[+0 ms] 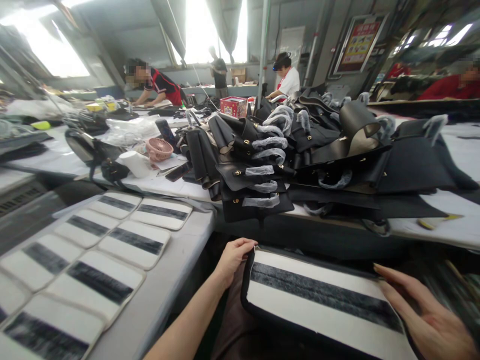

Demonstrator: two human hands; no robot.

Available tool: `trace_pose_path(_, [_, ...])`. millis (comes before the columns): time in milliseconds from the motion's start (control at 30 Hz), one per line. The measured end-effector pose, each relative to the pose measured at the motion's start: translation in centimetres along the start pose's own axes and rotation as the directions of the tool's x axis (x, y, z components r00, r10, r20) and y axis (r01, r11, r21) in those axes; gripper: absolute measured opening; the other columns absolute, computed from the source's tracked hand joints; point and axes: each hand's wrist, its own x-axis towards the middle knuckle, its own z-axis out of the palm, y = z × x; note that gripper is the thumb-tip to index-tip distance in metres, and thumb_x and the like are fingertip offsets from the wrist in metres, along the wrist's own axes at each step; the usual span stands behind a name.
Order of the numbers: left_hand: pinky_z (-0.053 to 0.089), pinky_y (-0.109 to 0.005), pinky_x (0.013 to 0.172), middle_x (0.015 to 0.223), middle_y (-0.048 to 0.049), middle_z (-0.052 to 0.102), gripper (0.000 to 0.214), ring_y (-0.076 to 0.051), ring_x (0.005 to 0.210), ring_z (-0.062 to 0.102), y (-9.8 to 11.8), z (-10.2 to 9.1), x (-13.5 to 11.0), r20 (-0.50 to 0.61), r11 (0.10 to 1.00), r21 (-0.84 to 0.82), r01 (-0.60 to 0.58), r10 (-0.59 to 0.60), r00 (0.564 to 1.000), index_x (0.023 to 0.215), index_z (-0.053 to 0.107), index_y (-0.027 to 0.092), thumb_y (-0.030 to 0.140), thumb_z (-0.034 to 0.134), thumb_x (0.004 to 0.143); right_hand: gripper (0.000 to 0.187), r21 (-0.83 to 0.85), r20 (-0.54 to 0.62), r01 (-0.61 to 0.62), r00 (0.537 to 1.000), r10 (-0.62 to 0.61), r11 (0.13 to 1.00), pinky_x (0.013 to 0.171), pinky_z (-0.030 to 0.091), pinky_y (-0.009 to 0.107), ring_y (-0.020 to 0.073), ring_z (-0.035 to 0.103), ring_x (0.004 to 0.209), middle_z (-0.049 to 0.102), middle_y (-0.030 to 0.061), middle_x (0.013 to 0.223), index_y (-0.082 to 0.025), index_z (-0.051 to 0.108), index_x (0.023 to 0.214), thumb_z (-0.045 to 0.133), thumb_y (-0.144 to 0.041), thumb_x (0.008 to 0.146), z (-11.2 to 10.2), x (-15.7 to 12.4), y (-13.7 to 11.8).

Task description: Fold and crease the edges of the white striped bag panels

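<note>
Nearest the lens is a white padded panel (322, 300) with a wide black stripe along its length, held low in the frame between both hands. From the left hand (234, 257), the panel runs off toward 4 o'clock. That hand is closed on the panel's upper left corner, fingers curled over the dark edge. From the right hand (427, 320), the panel lies at 9 o'clock. This hand is spread open, fingers straight along the panel's right edge and touching it, with nothing gripped.

At 9 o'clock of the held panel, matching striped pieces (99, 282) lie in rows on a grey table (180, 260). At 12 o'clock, a heap of black bag parts (255, 170) with wrapped handles covers a second bench.
</note>
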Motion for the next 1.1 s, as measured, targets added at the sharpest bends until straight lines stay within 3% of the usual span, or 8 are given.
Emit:
trace_pose_path(133, [0.038,-0.022,0.066,0.086,-0.0038,0.070,0.018,-0.015,0.079,0.059,0.6,-1.1,1.2,0.122,0.996,0.018,0.090,-0.092,0.988,0.083,0.075,0.017,0.031,0.074,0.072,0.025,0.152,0.132,0.248,0.954,-0.268,0.957,0.096,0.044,0.046,0.0306,0.059,0.106,0.066,0.0077,0.107,-0.030,0.071,0.092,0.060,-0.051,0.085,1.7,3.7,-6.8])
trace_pose_path(233, [0.038,-0.021,0.067,0.087,-0.0030,0.068,0.023,-0.013,0.079,0.058,0.7,-1.6,1.6,0.195,0.991,0.016,0.136,-0.137,0.971,0.087,0.075,0.017,0.034,0.078,0.070,0.024,0.320,0.457,0.179,0.831,-0.317,0.930,0.085,0.046,0.036,0.0239,0.060,0.096,0.067,0.0052,0.097,-0.025,0.072,0.088,0.054,-0.041,0.092,5.4,5.9,-11.8])
trace_pose_path(333, [0.040,-0.021,0.070,0.090,-0.0032,0.067,0.029,-0.012,0.081,0.058,0.7,-1.9,1.9,0.241,0.985,0.010,0.172,-0.169,0.956,0.089,0.074,0.016,0.033,0.081,0.066,0.024,0.367,0.632,0.074,0.712,-0.307,0.927,0.083,0.044,0.033,0.0218,0.061,0.092,0.069,0.0060,0.096,-0.019,0.075,0.091,0.055,-0.032,0.087,9.8,7.4,-15.1])
trace_pose_path(433, [0.041,-0.023,0.074,0.089,-0.0038,0.067,0.030,-0.013,0.082,0.058,0.7,-2.2,2.3,0.268,0.981,0.021,0.191,-0.190,0.945,0.090,0.074,0.015,0.031,0.082,0.065,0.027,0.357,0.733,-0.003,0.621,-0.278,0.934,0.073,0.044,0.030,0.0205,0.062,0.085,0.071,0.0065,0.093,-0.017,0.077,0.095,0.058,-0.030,0.082,13.0,8.1,-16.4])
trace_pose_path(567, [0.042,-0.025,0.076,0.088,-0.0042,0.067,0.029,-0.014,0.083,0.058,1.1,-2.6,2.6,0.303,0.980,0.060,0.190,-0.199,0.932,0.090,0.074,0.014,0.029,0.080,0.065,0.028,0.327,0.812,-0.077,0.533,-0.239,0.942,0.059,0.039,0.025,0.0158,0.059,0.070,0.073,0.0037,0.085,-0.018,0.079,0.096,0.059,-0.028,0.078,14.3,8.4,-16.7])
trace_pose_path(833, [0.039,-0.024,0.071,0.084,-0.0023,0.066,0.028,-0.012,0.077,0.055,1.3,-2.4,1.9,0.265,0.978,0.192,0.084,-0.134,0.955,0.095,0.071,0.013,0.029,0.074,0.072,0.024,0.323,0.805,0.029,0.518,-0.290,0.946,0.067,0.040,0.026,0.0167,0.058,0.076,0.070,0.0034,0.089,-0.020,0.080,0.092,0.060,-0.027,0.081,14.3,8.1,-16.5])
trace_pose_path(1033, [0.039,-0.026,0.074,0.084,-0.0021,0.065,0.024,-0.015,0.079,0.054,0.9,-1.9,1.5,0.235,0.967,0.250,-0.051,-0.010,0.972,0.092,0.069,0.013,0.031,0.070,0.076,0.028,0.357,0.708,0.320,0.520,-0.478,0.878,0.082,0.038,0.031,0.0198,0.055,0.090,0.064,0.0050,0.091,-0.022,0.077,0.093,0.049,-0.023,0.090,14.2,7.4,-16.5])
trace_pose_path(1100, [0.039,-0.027,0.075,0.086,-0.0030,0.065,0.023,-0.016,0.082,0.054,0.9,-1.8,1.4,0.226,0.959,0.268,-0.088,0.026,0.974,0.092,0.069,0.013,0.032,0.068,0.078,0.028,0.386,0.733,0.256,0.499,-0.463,0.886,0.081,0.038,0.031,0.0193,0.054,0.089,0.063,0.0050,0.091,-0.021,0.077,0.095,0.049,-0.023,0.090,14.2,7.7,-16.5])
